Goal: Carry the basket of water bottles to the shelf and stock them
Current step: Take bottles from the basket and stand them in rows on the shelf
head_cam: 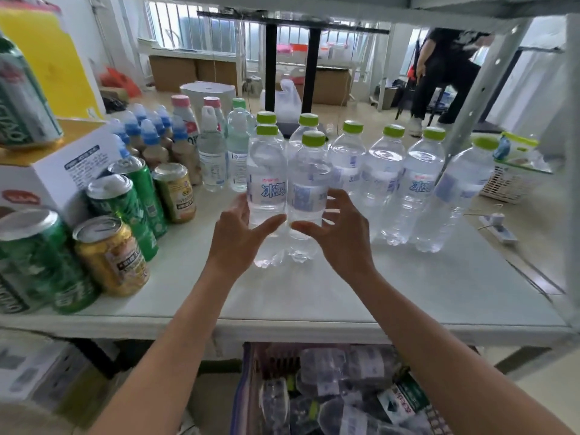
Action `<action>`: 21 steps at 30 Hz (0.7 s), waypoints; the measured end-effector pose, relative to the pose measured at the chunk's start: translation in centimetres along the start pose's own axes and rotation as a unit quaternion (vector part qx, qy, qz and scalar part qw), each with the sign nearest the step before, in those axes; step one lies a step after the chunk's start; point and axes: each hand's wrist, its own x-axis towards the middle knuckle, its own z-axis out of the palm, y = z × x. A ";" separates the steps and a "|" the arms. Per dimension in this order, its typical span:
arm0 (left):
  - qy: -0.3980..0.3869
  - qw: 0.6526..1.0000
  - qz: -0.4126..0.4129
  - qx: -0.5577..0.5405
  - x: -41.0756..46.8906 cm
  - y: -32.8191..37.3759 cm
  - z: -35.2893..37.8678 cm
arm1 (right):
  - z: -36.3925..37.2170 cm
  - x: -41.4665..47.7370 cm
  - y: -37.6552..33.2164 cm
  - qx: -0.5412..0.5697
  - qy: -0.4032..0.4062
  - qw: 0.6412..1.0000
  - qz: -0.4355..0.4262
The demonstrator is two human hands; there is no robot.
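Two clear water bottles with green caps stand side by side on the white shelf (314,302): the left bottle (266,171) and the right bottle (309,180). My left hand (241,237) cups the left one, thumb across its front, fingers spread. My right hand (342,237) cups the right one the same way, fingers splayed off its side. More such bottles (384,180) stand in a row to the right and two behind. Below the shelf, the basket (243,387) holds several lying water bottles (345,368).
Green and gold cans (116,255) crowd the shelf's left, with a white box (59,174) and blue-capped drink bottles (150,142) behind. A grey shelf post (470,105) rises at right. A white wicker basket (508,183), a power strip (499,227) and a person in black (445,73) are beyond.
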 end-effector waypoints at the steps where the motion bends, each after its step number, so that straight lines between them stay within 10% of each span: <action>1: 0.002 1.000 0.006 0.007 0.1 -0.2 -0.1 | 0.4 0.2 0.2 0.000 0.005 1.000 -0.001; 21: -0.013 0.995 -0.016 0.097 -0.2 -3.8 0.0 | -4.8 -5.1 -3.0 -0.151 -0.108 0.982 0.039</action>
